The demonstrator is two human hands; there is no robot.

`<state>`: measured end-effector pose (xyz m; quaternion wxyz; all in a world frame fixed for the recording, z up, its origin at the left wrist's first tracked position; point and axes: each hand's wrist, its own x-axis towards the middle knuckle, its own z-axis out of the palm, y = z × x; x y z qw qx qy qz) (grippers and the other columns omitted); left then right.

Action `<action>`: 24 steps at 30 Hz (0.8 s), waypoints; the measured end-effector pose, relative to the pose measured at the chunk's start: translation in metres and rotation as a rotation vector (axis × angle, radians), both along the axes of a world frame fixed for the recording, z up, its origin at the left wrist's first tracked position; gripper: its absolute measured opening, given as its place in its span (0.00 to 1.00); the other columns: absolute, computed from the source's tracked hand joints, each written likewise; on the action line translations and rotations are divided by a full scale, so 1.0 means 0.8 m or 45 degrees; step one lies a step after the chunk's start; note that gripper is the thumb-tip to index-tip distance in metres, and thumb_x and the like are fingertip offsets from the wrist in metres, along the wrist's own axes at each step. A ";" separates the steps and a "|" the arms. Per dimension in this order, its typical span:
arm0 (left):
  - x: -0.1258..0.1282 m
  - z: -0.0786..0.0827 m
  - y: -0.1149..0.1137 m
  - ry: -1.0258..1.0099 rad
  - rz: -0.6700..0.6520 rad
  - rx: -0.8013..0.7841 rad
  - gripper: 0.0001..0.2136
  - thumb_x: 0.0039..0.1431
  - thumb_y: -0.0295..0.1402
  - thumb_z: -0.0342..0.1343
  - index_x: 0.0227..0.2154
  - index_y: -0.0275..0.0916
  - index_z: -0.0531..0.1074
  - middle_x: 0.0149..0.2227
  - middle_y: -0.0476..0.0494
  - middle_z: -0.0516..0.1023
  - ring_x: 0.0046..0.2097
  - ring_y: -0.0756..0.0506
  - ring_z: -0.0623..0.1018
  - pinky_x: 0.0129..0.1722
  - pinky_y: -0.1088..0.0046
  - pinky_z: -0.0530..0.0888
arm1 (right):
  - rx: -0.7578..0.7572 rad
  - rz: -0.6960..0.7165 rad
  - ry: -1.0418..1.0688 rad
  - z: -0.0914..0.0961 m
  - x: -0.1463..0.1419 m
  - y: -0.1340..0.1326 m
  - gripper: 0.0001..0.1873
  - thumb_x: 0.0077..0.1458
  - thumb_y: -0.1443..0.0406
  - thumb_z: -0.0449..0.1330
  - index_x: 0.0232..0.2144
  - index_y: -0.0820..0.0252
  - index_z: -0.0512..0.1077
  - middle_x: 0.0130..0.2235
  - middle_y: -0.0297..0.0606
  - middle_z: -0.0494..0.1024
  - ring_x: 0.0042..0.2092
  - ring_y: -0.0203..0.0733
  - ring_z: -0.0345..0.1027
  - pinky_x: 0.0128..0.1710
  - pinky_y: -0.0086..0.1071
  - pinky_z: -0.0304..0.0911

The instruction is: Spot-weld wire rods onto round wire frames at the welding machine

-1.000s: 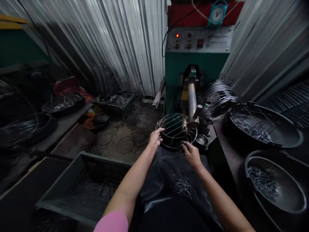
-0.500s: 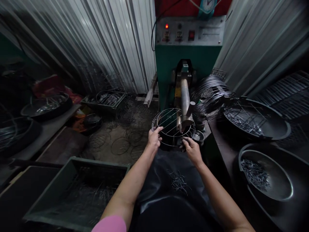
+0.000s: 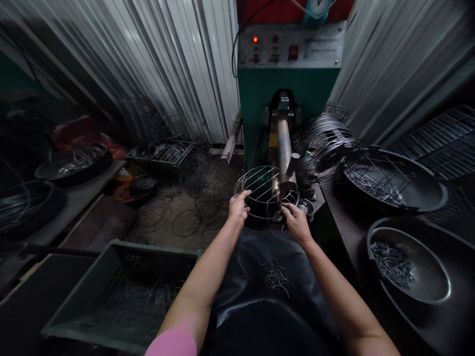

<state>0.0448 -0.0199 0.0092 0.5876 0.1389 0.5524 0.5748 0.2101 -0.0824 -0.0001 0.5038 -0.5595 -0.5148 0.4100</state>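
A round wire rack (image 3: 256, 182) with straight cross wires lies under the metal arm (image 3: 285, 148) of a green welding machine (image 3: 287, 89). My left hand (image 3: 238, 206) grips the rack's left rim, fingers curled over the wire. At the near right rim my right hand (image 3: 295, 220) pinches the wire. A dark apron (image 3: 256, 277) over my lap carries a small heap of short wire pieces (image 3: 276, 279).
Two dark pans of short wire pieces, the near pan (image 3: 408, 262) and the far pan (image 3: 393, 180), stand at the right, beside a coil of wire rings (image 3: 324, 141). A green crate (image 3: 122, 291) sits low left. Loose rings litter the floor (image 3: 185, 217). Corrugated metal walls surround the machine.
The view has shifted slightly right and down. Both hands have stayed on the rack's rim, and the rack has turned a little under the machine's arm.
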 end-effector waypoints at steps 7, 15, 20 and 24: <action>-0.016 0.008 -0.008 0.036 -0.082 -0.127 0.20 0.33 0.40 0.67 0.21 0.38 0.60 0.16 0.58 0.54 0.16 0.57 0.56 0.14 0.81 0.53 | -0.046 -0.083 0.009 -0.002 0.012 -0.025 0.21 0.47 0.53 0.57 0.38 0.61 0.72 0.28 0.36 0.75 0.25 0.37 0.68 0.26 0.31 0.65; -0.069 0.001 0.068 0.151 -0.402 -0.204 0.19 0.34 0.39 0.67 0.28 0.38 0.67 0.22 0.51 0.65 0.22 0.52 0.68 0.20 0.79 0.63 | -0.482 0.537 -1.209 -0.089 0.053 -0.122 0.09 0.52 0.68 0.56 0.37 0.61 0.73 0.39 0.42 0.78 0.42 0.44 0.71 0.41 0.31 0.63; -0.062 -0.004 0.053 0.168 -0.421 -0.121 0.15 0.34 0.32 0.65 0.21 0.37 0.62 0.16 0.56 0.58 0.15 0.58 0.55 0.14 0.82 0.50 | -0.565 0.744 -1.586 -0.108 0.015 -0.124 0.11 0.54 0.71 0.53 0.41 0.65 0.71 0.43 0.51 0.75 0.45 0.47 0.70 0.40 0.32 0.63; -0.066 -0.010 0.014 0.092 -0.333 -0.074 0.16 0.32 0.31 0.65 0.21 0.37 0.61 0.15 0.58 0.58 0.14 0.59 0.53 0.13 0.82 0.49 | -0.539 0.787 -1.623 -0.109 -0.001 -0.126 0.14 0.56 0.75 0.47 0.39 0.66 0.70 0.44 0.53 0.74 0.44 0.46 0.70 0.40 0.32 0.62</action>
